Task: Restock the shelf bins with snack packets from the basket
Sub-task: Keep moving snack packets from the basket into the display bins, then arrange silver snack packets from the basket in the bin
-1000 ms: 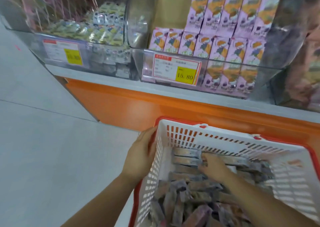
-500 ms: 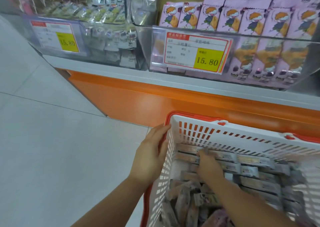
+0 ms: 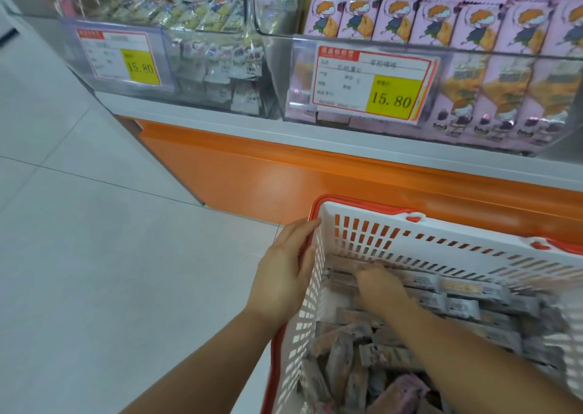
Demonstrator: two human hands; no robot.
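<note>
A white basket (image 3: 457, 234) with a red rim stands low in front of the shelf, full of grey-purple snack packets (image 3: 460, 306). My left hand (image 3: 284, 275) lies flat against the basket's left rim, fingers straight. My right hand (image 3: 377, 284) reaches inside to the far left end, its fingers curled down over a row of packets; the fingertips are blurred. Above, a clear bin (image 3: 473, 51) holds upright pink-purple packs, and a second clear bin (image 3: 202, 32) to its left holds small pale packets.
Each bin carries a price tag reading 15.80: the left tag (image 3: 123, 57) and the right tag (image 3: 372, 82). Below the bins run a white ledge (image 3: 220, 114) and an orange base panel (image 3: 268, 174). Pale floor tiles (image 3: 94, 256) spread to the left.
The view has drawn closer to the shelf and basket. My right hand has shifted toward the basket's far left end over the packets. My left hand stays on the rim.
</note>
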